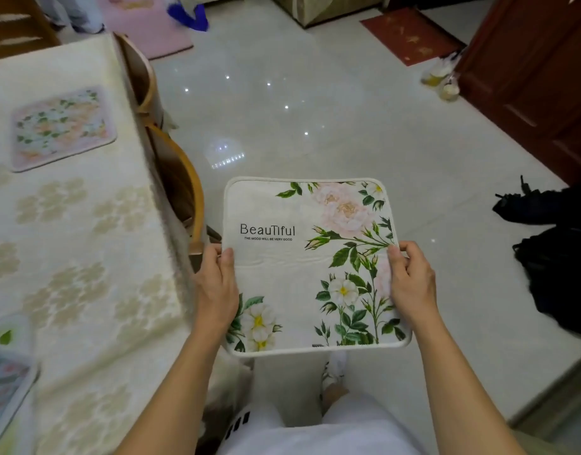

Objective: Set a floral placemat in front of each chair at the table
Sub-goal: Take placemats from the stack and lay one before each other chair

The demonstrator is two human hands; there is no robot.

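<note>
Head view, from left to right. At the far left edge, low down, a mat (5,379) peeks into the picture, lying on the table (85,244). Only a bit of it shows, so it is hard to say much about it. Higher up on the table lies a floral mat (62,128), flat, near the table's edge. A wooden chair (174,165) stands pushed in at that edge, just beside this mat. So that seat looks done.

Next comes the left hand (217,284). It is closed on the left side of a white floral placemat (315,267), thumb on top and fingers hidden under it. The right hand (410,280) pinches the right side the same way. The placemat has the word "Beautiful" and pink and white flowers on it. It is held flat in the air over the shiny floor (315,110), beside the table but not on it.

So this mat is not down yet. It needs a spot on the table in front of a chair that has no mat. How many chairs are left cannot be told, because most of the table is out of the picture.

To the far right, dark bags (551,257) sit on the floor.
</note>
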